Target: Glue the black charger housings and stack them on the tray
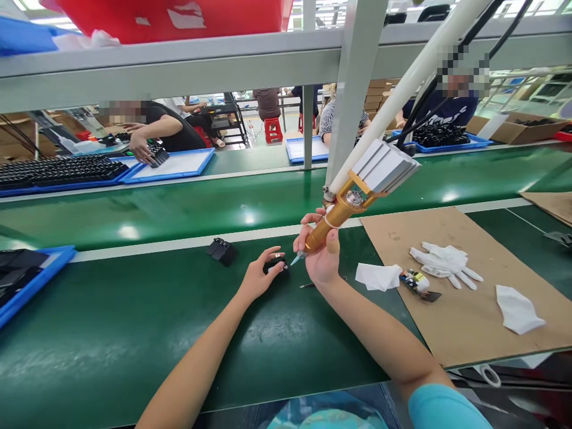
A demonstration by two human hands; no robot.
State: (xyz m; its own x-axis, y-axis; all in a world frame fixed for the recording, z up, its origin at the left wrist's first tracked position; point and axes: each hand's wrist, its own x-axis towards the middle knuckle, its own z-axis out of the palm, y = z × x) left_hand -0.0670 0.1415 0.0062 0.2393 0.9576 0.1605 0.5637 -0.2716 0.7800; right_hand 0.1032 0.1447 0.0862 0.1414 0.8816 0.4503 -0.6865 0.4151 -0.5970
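My left hand (259,275) grips a small black plastic housing (276,262) on the green bench, fingers and thumb around its sides. My right hand (322,256) is wrapped round a gold-coloured glue dispenser (329,223), held tilted. Its pale blue nozzle tip (295,258) points down at the right side of the housing; whether it touches I cannot tell. Behind my left hand stands another black housing (222,251). A thin metal tool (308,285) lies beside my right wrist, partly hidden by it.
On the right, a cardboard sheet (393,238) bears a white glove (444,262), a circuit board (419,283) and a white cloth (518,308). A blue tray (40,280) stands at left. A white pole (415,77) slants overhead. Across the conveyor, a co-worker's hand (142,146) holds black parts.
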